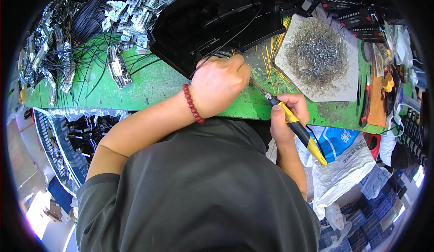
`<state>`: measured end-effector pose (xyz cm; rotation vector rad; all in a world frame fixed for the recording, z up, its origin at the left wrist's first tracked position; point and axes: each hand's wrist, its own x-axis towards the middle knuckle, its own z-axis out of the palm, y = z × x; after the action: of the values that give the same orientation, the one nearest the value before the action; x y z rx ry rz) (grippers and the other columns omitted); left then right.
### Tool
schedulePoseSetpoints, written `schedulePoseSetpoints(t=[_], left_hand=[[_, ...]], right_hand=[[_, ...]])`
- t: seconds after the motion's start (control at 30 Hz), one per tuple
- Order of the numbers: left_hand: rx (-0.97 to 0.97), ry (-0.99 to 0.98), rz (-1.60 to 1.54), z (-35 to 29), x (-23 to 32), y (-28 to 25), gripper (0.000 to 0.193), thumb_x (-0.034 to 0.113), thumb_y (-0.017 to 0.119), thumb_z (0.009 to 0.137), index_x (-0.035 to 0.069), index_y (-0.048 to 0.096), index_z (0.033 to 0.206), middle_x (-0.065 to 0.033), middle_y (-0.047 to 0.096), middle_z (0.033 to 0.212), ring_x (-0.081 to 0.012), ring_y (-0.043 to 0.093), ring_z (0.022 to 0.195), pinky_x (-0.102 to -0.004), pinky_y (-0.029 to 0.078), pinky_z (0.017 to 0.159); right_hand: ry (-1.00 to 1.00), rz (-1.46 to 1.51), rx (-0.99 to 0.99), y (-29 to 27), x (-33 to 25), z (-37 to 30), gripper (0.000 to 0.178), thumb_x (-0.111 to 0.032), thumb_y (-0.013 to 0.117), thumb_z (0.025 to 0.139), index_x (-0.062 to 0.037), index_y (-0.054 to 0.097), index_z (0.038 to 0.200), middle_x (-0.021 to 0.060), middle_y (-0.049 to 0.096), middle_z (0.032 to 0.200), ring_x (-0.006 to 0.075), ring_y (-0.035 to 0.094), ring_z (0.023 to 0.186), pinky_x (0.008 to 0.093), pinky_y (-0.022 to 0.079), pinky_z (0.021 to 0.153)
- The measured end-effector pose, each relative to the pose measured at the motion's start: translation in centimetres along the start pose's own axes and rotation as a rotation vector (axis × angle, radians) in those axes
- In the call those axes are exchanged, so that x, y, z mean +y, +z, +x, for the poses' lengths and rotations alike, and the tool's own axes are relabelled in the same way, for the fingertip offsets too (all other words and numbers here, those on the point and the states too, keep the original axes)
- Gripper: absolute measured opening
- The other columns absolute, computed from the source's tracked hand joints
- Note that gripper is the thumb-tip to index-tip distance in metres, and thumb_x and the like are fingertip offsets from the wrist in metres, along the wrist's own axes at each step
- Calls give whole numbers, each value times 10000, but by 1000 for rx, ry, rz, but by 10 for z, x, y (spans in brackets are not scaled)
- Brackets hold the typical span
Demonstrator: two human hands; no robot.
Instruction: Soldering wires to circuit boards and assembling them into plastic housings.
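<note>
A yellow-and-black pen-shaped electric screwdriver (296, 126) is gripped in my right hand (289, 115). Its metal chuck and thin shaft point up and left, toward the fingers of my left hand (221, 82). That hand is closed at the near edge of a large black plastic housing (181, 32), and the back of the hand hides whatever its fingers hold. A thin black cable (235, 35) runs across the housing down to the left hand. Red beads circle my left wrist. Thin yellow sticks (270, 66) lie just right of the left hand.
White paper (289, 71) bearing a heap of small metal pieces (318, 50) lies right on the green tabletop (149, 87). Circuit boards (129, 19) with black wires pile up at the back left. A red-handled cutter (365, 105) lies far right. White bags (341, 168) sit below the table edge.
</note>
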<state>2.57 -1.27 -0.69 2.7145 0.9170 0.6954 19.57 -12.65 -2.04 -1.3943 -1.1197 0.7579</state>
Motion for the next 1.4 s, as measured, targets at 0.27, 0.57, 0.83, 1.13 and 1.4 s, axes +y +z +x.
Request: schedulePoseSetpoints(t=[0.27, 0.57, 0.83, 1.13, 1.4], left_hand=[[4, -1, 1, 0, 0, 1, 171, 59, 665, 710, 82, 510, 643, -61, 515, 678, -233, 561, 523, -340, 464, 506], [-12, -10, -2, 1, 0, -1, 168, 73, 661, 723, 85, 513, 643, -62, 515, 673, -238, 565, 520, -343, 469, 502], [-93, -121, -111, 11, -3, -18, 109, 108, 669, 747, 79, 592, 674, -69, 554, 665, -255, 590, 550, -352, 472, 500], [-73, -235, -459, 7, -4, -34, 78, 59, 697, 727, 31, 635, 764, -77, 592, 706, -230, 610, 631, -319, 487, 562], [-25, -90, -444, 6, -6, -36, 155, 95, 715, 671, 72, 615, 788, -56, 603, 803, -259, 582, 874, -365, 497, 677]], right_hand=[[-25, 83, 77, 0, 5, -6, 206, -106, 652, 817, 12, 533, 936, -8, 533, 686, 30, 423, 566, 198, 326, 509], [-84, 123, 178, 9, 7, -5, 365, -148, 689, 860, 6, 494, 1127, 57, 604, 845, 82, 537, 710, 221, 441, 662], [-142, -5, 65, 8, 8, 5, 256, -130, 601, 936, 4, 533, 1144, 133, 664, 735, 129, 597, 570, 231, 475, 522], [-238, -33, -4, 34, 9, 23, 319, 26, 643, 864, -36, 467, 1123, 99, 641, 795, 125, 608, 663, 247, 521, 610], [-65, 87, 24, 38, -2, 19, 294, -13, 630, 891, -29, 466, 1134, 97, 628, 811, 116, 594, 648, 248, 534, 586]])
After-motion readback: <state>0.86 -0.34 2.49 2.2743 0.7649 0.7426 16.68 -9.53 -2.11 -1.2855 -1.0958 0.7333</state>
